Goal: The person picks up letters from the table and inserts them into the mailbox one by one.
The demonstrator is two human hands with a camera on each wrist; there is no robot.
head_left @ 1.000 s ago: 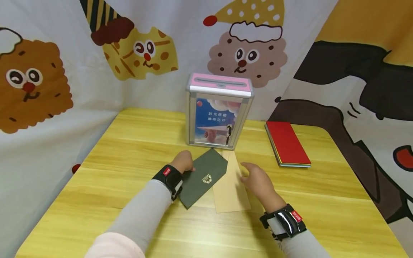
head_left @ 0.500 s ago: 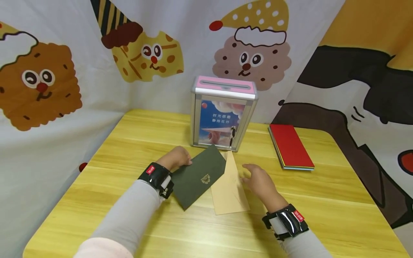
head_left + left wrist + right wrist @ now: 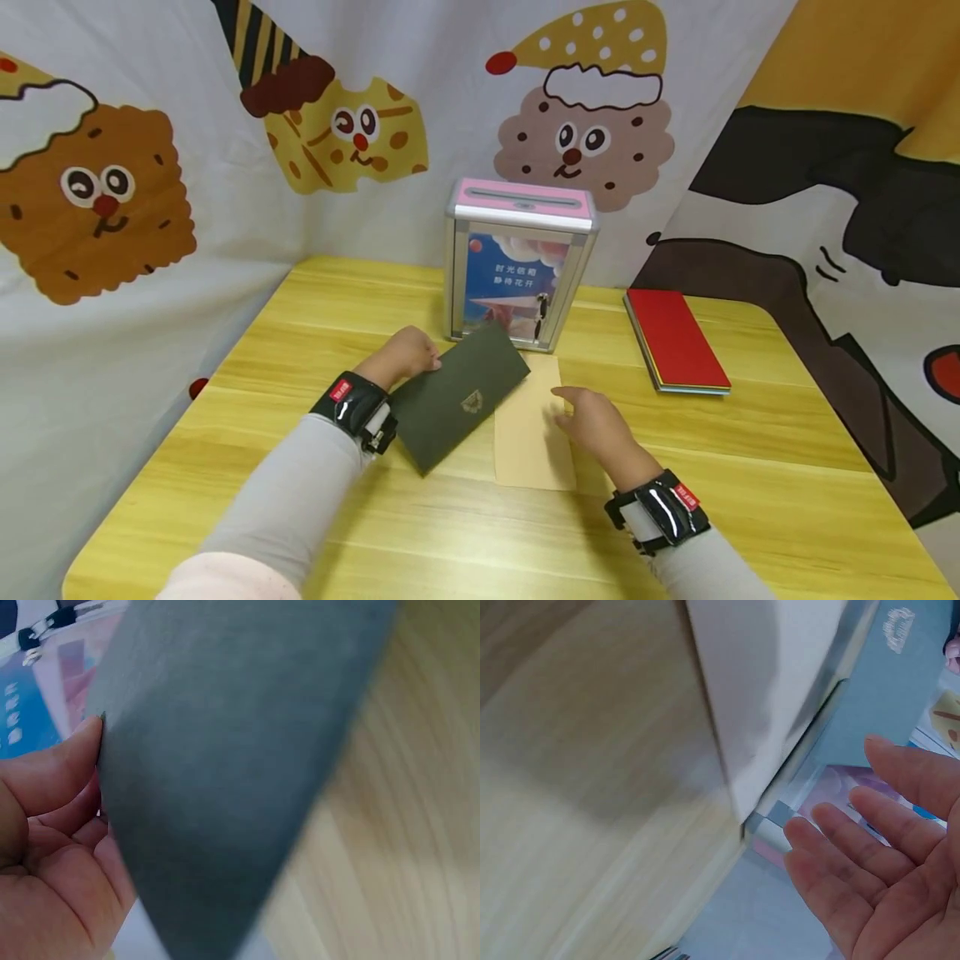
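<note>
A dark green envelope (image 3: 463,392) with a small gold emblem is pinched at its upper left edge by my left hand (image 3: 408,354). In the left wrist view the thumb (image 3: 64,769) lies along the envelope's edge, fingers curled behind it. The envelope is raised and tilted, overlapping a cream envelope (image 3: 534,446) flat on the table. My right hand (image 3: 600,425) hovers at the cream envelope's right edge, holding nothing; its fingers (image 3: 855,862) are spread and relaxed in the right wrist view. Just behind stands a silver-framed letter box (image 3: 517,267) with a pink slotted top.
A stack of coloured envelopes or cards, red on top (image 3: 678,342), lies at the right rear of the wooden table (image 3: 405,533). Keys (image 3: 541,312) hang from the box's door. A cartoon-printed cloth (image 3: 375,217) hangs close behind the table.
My left hand has lifted the green envelope off the table and shifted it slightly up and left, uncovering more of the cream envelope. The right hand has hardly moved.
</note>
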